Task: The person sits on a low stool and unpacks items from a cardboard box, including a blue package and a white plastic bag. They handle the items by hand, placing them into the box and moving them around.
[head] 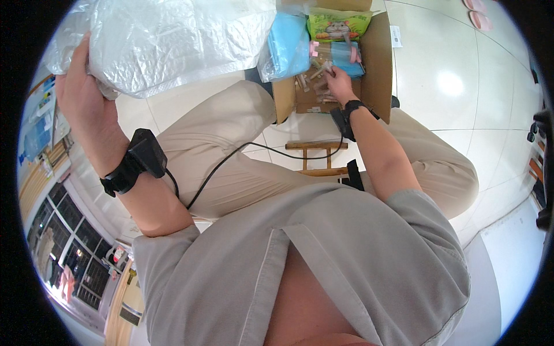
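Observation:
My left hand (pixel 88 93) holds the edge of a large translucent plastic bag (pixel 181 41) at the upper left, its fingers partly behind the film. My right hand (pixel 339 84) reaches into an open cardboard box (pixel 376 65), its fingertips closed on a small clear-wrapped item (pixel 325 67). Around those fingers lie several small wrapped sticks (pixel 303 82). Farther back in the box are a clear container with pink ends (pixel 335 52), a blue packet (pixel 355 69) and a green bag with a rodent picture (pixel 339 26). A plastic-wrapped light-blue pack (pixel 289 45) rests at the box's left side.
A small wooden stool (pixel 316 145) stands between my legs, below the box. A black cable (pixel 268 148) runs between the devices on my wrists. Pink slippers (pixel 480 19) lie on the tiled floor at the upper right. A barred window (pixel 71 233) is at the left.

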A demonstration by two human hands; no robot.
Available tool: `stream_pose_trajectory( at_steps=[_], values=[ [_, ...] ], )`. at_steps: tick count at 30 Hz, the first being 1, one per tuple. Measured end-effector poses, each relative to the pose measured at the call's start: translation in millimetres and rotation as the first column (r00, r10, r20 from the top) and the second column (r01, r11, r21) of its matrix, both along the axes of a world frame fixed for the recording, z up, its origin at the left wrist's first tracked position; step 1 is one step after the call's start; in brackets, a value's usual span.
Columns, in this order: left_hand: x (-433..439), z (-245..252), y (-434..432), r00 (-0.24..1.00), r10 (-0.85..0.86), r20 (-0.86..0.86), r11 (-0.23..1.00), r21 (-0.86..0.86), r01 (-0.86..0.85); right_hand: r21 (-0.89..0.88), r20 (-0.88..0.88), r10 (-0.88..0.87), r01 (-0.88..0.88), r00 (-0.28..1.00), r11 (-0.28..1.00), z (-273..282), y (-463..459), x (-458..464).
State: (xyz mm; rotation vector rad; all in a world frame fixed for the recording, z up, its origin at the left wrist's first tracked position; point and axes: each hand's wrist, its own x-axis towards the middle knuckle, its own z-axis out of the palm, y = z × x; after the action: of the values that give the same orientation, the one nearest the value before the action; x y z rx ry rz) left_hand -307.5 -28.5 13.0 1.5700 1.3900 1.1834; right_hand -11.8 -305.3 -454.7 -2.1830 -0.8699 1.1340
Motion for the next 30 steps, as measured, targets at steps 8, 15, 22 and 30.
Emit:
stream_pose_trajectory(
  at_steps=[8,15,22,30],
  values=[
    [5.4,1.8,-0.2,0.999,-0.004,0.046,1.000,-0.023,0.006,0.130,0.166,-0.207,0.187,0.964,0.974,-4.5,16.7,-23.9],
    [14.8,0.0,-4.0,0.995,0.090,0.052,0.995,-0.051,-0.088,-0.109,0.183,-0.232,0.255,0.955,0.961,13.0,28.5,-44.1],
    [22.2,0.3,-7.1,0.994,0.105,0.021,0.994,-0.025,-0.104,-0.297,0.193,-0.034,0.091,0.981,0.951,12.1,46.6,-38.4],
    [21.9,-1.4,-6.9,0.998,0.056,0.011,0.998,-0.005,-0.056,-0.007,0.185,0.096,-0.096,0.978,0.995,-13.2,25.2,-37.5]
  ],
)
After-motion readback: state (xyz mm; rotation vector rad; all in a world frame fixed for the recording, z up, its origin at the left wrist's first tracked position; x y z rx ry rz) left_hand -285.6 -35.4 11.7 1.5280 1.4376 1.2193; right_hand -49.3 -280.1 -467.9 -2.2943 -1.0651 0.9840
